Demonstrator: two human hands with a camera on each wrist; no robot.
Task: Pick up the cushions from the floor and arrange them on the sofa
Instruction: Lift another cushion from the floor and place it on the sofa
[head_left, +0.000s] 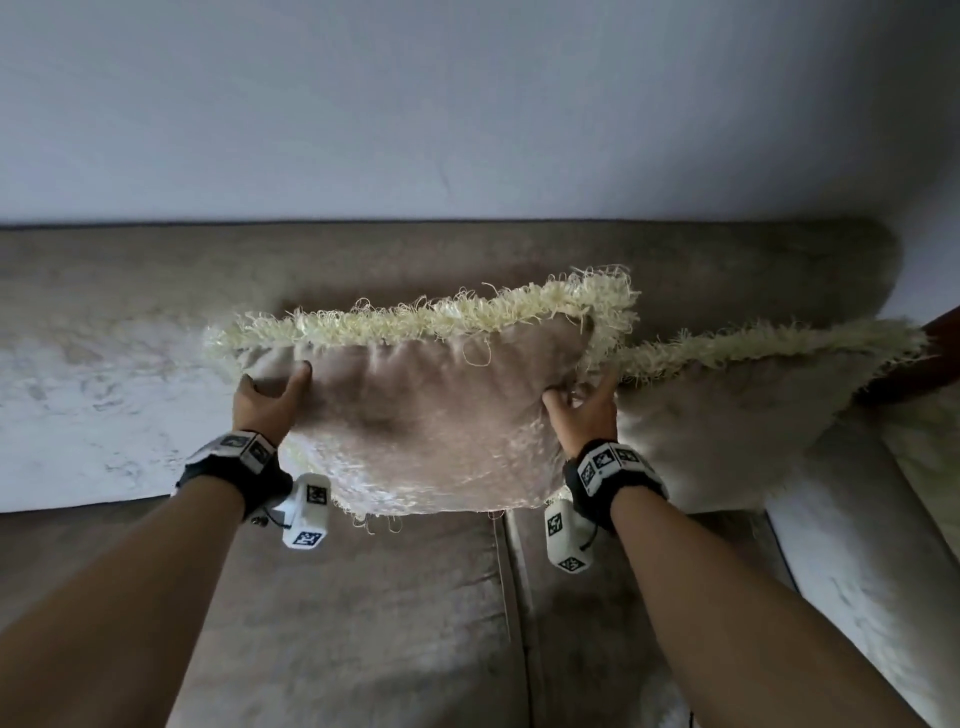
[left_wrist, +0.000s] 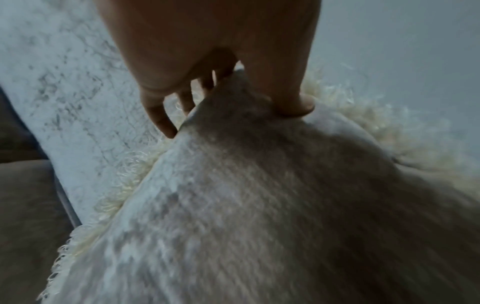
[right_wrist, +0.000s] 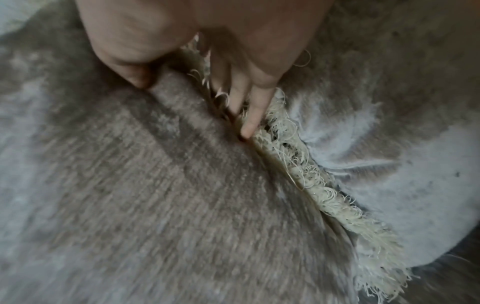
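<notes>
A beige velvet cushion (head_left: 431, 410) with cream fringe is held against the sofa's backrest (head_left: 156, 291), tilted back, above the seat. My left hand (head_left: 272, 397) grips its upper left edge, thumb on the front face and fingers behind, as the left wrist view shows (left_wrist: 233, 98). My right hand (head_left: 582, 410) grips its right edge, thumb on the front and fingers along the fringe (right_wrist: 249, 115). A second fringed cushion (head_left: 737, 415) leans in the sofa's right corner, touching the held one (right_wrist: 155, 195).
The brown seat cushions (head_left: 363, 613) lie below, split by a seam. A pale, marbled patch of the backrest (head_left: 104, 410) lies to the left. The sofa's pale right arm (head_left: 857, 571) runs down the right side. A white wall (head_left: 467, 104) stands behind.
</notes>
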